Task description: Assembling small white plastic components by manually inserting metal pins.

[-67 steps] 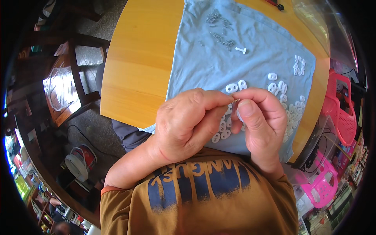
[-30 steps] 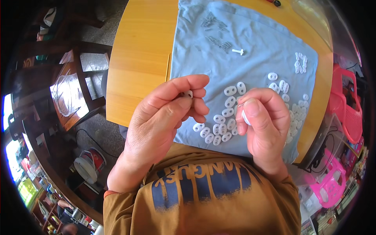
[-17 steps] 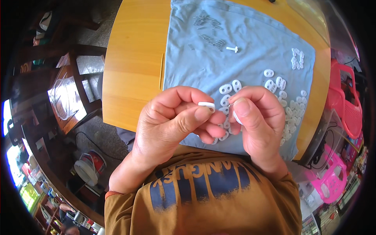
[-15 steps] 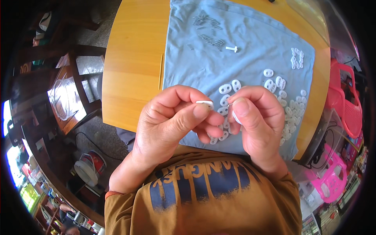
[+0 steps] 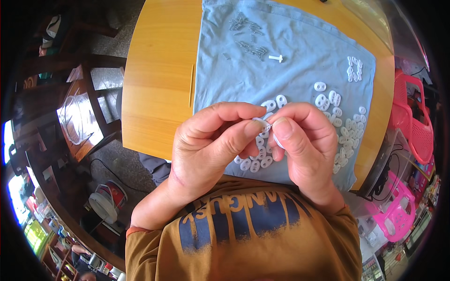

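Observation:
My left hand (image 5: pixel 206 145) pinches a small white plastic piece (image 5: pixel 260 121) between thumb and forefinger. Close against it, the thumb and forefinger of my right hand (image 5: pixel 309 145) are closed on a thin metal spring (image 5: pixel 268 126). A second white plastic piece (image 5: pixel 277 141) shows in the right hand, mostly covered by the fingers. Whether spring and left piece touch, I cannot tell. Below the hands, white oval pieces with two holes (image 5: pixel 255 166) lie on a light blue cloth (image 5: pixel 229 84).
Small dark springs (image 5: pixel 251 49) lie in loose groups on the far cloth, near a white T-shaped piece (image 5: pixel 276 58). More white ovals (image 5: pixel 347 136) are heaped at the right, with a small cluster (image 5: pixel 355 69) farther back. Yellow wooden table (image 5: pixel 159 79) shows left; pink chairs (image 5: pixel 412 122) stand right.
My hands have come together: the left piece has moved right, up to the spring in my right hand. More of the ovals below now show.

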Available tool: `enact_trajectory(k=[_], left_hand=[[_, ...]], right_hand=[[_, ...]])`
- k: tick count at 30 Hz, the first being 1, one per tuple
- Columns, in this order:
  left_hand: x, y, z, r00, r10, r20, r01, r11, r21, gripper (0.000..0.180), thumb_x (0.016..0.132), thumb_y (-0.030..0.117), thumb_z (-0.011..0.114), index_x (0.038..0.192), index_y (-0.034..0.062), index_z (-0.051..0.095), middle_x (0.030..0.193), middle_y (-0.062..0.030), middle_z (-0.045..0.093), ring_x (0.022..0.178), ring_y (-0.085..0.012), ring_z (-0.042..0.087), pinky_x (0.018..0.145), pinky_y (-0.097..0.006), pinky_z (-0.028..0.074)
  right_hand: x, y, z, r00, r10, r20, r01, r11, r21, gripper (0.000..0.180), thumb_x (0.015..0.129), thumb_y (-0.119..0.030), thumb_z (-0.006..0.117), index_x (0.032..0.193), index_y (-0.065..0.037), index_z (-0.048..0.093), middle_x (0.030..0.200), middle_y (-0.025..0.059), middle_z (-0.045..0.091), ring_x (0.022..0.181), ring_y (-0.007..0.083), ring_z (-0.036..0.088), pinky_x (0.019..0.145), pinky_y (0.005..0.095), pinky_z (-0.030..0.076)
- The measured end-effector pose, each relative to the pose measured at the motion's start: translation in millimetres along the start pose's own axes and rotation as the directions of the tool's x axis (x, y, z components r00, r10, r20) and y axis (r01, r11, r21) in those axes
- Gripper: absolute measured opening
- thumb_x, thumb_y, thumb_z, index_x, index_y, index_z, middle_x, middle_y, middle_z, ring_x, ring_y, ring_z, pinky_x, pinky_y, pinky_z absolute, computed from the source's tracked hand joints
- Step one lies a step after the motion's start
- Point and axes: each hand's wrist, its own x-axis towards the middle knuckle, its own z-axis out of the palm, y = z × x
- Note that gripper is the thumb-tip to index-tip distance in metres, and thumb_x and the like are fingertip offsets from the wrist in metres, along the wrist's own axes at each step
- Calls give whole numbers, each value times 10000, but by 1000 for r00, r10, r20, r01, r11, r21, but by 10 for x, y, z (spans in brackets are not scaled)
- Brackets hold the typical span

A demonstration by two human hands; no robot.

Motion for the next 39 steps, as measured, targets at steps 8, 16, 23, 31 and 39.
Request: enact_trajectory(k=[8,16,23,31,39], left_hand=[[11,-17,12,997,81,8,-82,988,128,201,824,-14,567,1024,-23,574,807,-48,595,701,-95,585,616,-200,487],[-16,16,20,985,148,91,-173,823,541,271,800,-61,546,1069,-25,538,837,-74,589,682,-107,583,597,-213,485],[37,44,-67,987,-138,83,144,987,-66,180,859,25,509,1035,-10,519,830,-68,613,647,-106,580,554,-198,459],[-6,24,-58,994,-50,93,52,998,-25,177,873,39,504,1042,-13,487,845,-84,617,652,-110,587,560,-201,463],[-5,13,-41,996,-7,84,8,1000,-10,159,869,25,506,1022,-11,482,847,-79,611,662,-90,573,589,-196,472]], right_hand=[[4,-22,28,1000,-8,2,8,1000,-8,107,868,-115,555,890,-12,569,694,-15,548,564,4,420,504,146,348],[4,14,23,1000,-5,-24,5,1000,-7,107,861,-116,568,899,-16,573,685,-32,527,560,-2,406,492,144,338],[-4,31,5,1000,-12,2,12,1000,9,100,866,-98,553,888,-1,562,748,26,586,587,30,481,512,164,389],[20,1,31,998,-12,59,4,991,133,89,875,-49,515,894,37,527,756,98,596,631,137,563,571,241,473],[20,-8,52,998,-37,56,32,995,90,89,876,-52,517,882,37,523,751,90,589,634,118,558,584,227,464]])
